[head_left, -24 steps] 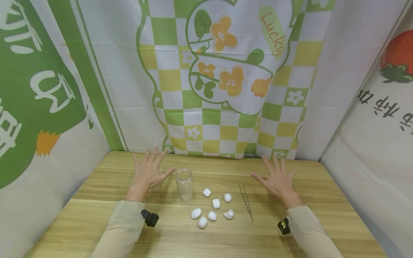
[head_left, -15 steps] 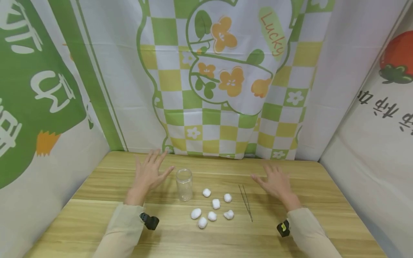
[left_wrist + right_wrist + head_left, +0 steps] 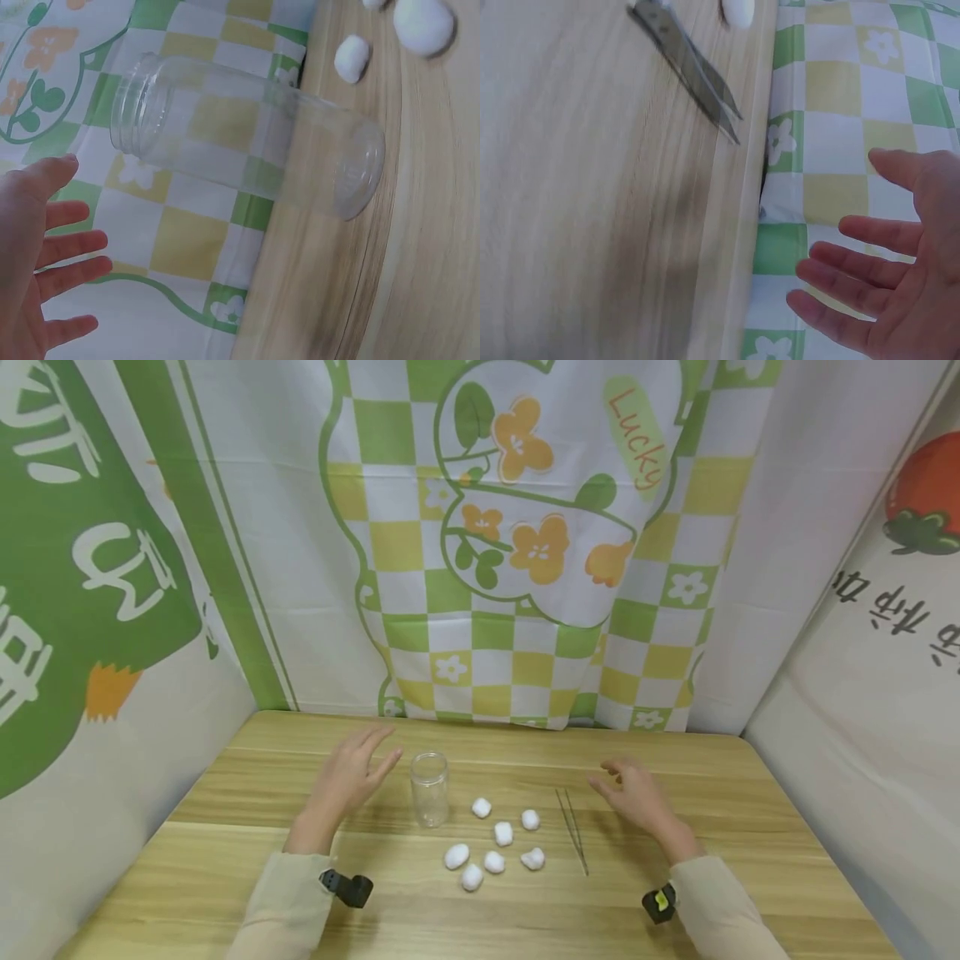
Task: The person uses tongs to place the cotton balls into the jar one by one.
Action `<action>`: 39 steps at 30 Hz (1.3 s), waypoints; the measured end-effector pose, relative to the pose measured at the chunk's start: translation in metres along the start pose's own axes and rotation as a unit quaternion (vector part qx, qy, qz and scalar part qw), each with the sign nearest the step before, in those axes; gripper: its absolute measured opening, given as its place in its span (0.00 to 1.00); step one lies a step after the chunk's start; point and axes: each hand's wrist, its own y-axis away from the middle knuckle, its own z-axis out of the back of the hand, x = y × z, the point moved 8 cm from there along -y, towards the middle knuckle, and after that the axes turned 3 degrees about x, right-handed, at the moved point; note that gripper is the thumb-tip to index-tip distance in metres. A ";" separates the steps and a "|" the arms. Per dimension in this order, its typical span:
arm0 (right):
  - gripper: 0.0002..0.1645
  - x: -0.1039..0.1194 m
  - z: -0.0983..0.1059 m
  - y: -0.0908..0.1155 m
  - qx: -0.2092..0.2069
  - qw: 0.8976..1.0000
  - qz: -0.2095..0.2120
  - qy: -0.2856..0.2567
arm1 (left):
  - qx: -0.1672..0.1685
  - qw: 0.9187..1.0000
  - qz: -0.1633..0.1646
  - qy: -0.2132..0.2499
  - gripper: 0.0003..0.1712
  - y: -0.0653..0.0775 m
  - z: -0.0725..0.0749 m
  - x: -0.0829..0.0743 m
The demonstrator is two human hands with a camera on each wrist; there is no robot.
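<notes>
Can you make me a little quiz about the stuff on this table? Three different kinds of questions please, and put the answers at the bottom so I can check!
1. Count: How many cotton balls lie on the wooden table?

2. Fill the gap: In the head view, the tweezers lie between the cotton balls and the person's ____ hand.

3. True or false: The clear jar stands upright.

Key
1. Seven.
2. Right. The right hand is beyond the tweezers, and its fingers hold nothing.
3. True. Its base is on the table and its mouth faces up.
</notes>
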 end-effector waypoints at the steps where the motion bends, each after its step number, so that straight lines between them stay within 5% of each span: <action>1: 0.28 0.000 -0.001 0.000 0.000 1.000 0.004 -0.009 | 0.005 1.000 0.002 0.012 0.28 0.001 -0.001 -0.001; 7: 0.22 -0.001 -0.011 0.003 0.029 0.998 0.005 -0.060 | 0.033 0.994 0.017 0.103 0.28 0.005 -0.010 0.000; 18: 0.19 0.001 -0.028 0.013 0.067 0.987 -0.009 -0.143 | 0.020 0.974 0.014 0.225 0.26 0.013 -0.023 -0.001; 26: 0.21 0.004 -0.047 0.022 0.103 0.970 -0.027 -0.217 | 0.003 0.964 -0.003 0.266 0.29 0.017 -0.032 -0.005; 39: 0.21 0.004 -0.058 0.030 0.112 0.964 -0.061 -0.234 | 0.038 0.940 0.059 0.335 0.41 0.021 -0.061 -0.004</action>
